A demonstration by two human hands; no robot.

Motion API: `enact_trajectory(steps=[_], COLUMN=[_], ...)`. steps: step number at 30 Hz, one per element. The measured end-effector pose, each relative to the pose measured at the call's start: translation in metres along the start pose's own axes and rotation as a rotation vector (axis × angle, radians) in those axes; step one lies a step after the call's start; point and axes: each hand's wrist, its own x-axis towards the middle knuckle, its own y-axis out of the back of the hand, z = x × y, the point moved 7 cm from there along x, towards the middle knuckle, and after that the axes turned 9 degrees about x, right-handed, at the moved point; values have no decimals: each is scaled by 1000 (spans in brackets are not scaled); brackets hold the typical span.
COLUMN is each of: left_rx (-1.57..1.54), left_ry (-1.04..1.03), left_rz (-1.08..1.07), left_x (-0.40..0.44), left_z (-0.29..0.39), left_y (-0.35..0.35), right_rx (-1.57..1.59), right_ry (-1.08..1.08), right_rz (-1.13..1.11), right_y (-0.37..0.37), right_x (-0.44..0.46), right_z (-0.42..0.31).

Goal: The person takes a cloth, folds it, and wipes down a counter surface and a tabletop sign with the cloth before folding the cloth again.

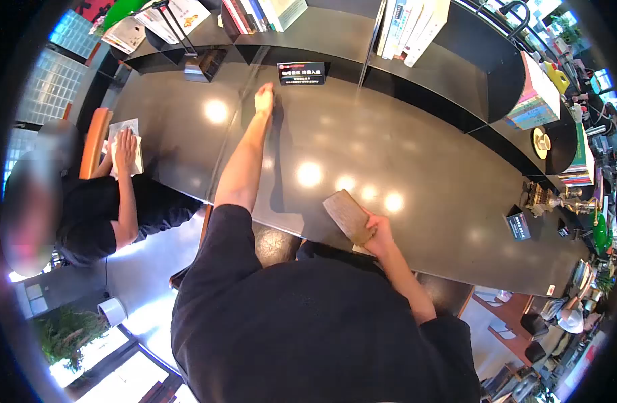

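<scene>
My left hand (264, 101) reaches far across the dark table (362, 141), its fingers curled closed. Whatever it may hold is hidden. Just right of its fingertips stands a black sign (301, 74) with white and red lettering; a narrow gap seems to lie between them. Close to the table's front edge, my right hand (381, 235) grips the lower end of a flat brown-grey rectangular piece (349, 216). Whether that is a folded cloth or a notebook, I cannot tell. A small pale edge (363, 250) shows below this hand.
Shelves with books (412, 30) curve along the table's back. At left, a seated person's hand (125, 151) lies on a white cloth or paper (139, 161) by an orange chair back (97, 142). A second sign (518, 223) and brass ornament (540, 196) stand right.
</scene>
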Motion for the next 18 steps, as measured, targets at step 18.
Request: enact_trajectory(steps=[18], left_rx=[35], left_ry=[123], left_rz=[-281], left_x=[-5], left_z=[55], left_y=[-34], right_rx=[150], right_ry=[245], right_rz=[13], right_y=[-63], right_x=[-7], right_z=[-33])
